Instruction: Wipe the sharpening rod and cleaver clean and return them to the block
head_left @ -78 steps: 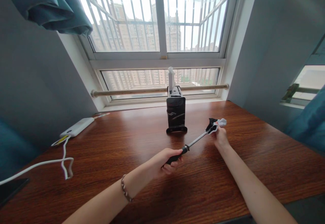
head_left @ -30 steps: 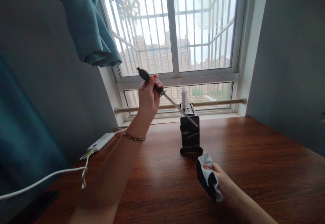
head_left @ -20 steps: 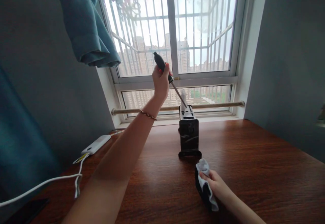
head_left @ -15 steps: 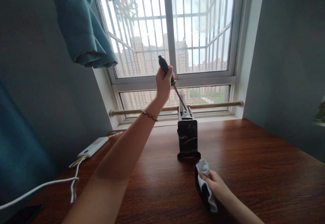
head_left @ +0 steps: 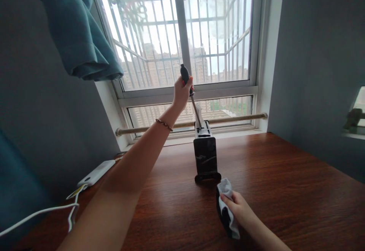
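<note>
My left hand (head_left: 181,93) is raised in front of the window, closed round the black handle of a sharpening rod (head_left: 191,98). The thin steel shaft slants down and its tip sits at a slot in the top of the black knife block (head_left: 205,155), which stands on the wooden desk (head_left: 285,182). A white handle (head_left: 199,110) sticks up from the back of the block. My right hand (head_left: 238,209) rests low over the desk in front of the block, fingers closed on a black and white cloth (head_left: 225,209).
A white power bank (head_left: 96,172) lies at the desk's left edge, with a white cable (head_left: 42,213) running off toward me. A teal curtain (head_left: 74,34) hangs bunched at the upper left. A wooden rail (head_left: 234,119) crosses the barred window behind the block.
My left hand lifted the rod off the cloth, turned it tip-down and brought the tip to the top of the knife block. My right hand drew back with the cloth toward me.
</note>
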The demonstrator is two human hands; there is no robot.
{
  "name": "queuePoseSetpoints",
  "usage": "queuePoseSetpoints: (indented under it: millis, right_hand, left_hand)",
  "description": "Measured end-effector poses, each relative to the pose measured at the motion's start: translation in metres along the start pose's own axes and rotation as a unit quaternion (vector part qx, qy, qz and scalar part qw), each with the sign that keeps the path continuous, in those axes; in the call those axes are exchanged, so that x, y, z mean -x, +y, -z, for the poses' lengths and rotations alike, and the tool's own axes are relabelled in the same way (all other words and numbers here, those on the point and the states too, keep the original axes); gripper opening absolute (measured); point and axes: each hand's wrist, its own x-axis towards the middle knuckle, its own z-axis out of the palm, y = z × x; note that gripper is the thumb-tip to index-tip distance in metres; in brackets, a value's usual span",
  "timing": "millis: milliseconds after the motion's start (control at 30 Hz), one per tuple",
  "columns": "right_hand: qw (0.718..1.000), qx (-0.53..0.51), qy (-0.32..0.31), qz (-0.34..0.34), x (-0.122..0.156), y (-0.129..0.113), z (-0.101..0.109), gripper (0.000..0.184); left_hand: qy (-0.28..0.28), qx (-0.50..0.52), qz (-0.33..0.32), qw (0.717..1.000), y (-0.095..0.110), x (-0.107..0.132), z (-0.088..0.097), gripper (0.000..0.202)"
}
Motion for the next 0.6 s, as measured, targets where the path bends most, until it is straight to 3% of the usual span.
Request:
queuePoseSetpoints:
  millis: [267, 600]
  right_hand:
    - [1.000, 0.011, 0.012, 0.010, 0.004, -0.012, -0.001, 0.045]
    - [0.999, 0.029, 0.005, 0.013, 0.004, -0.017, 0.001, 0.039]
  left_hand:
    - [-0.030, -0.010, 0.015, 0.999, -0.010, -0.017, -0.014, 0.017]
    - [-0.037, -0.028, 0.019, 0.999, -0.022, -0.019, -0.023, 0.018]
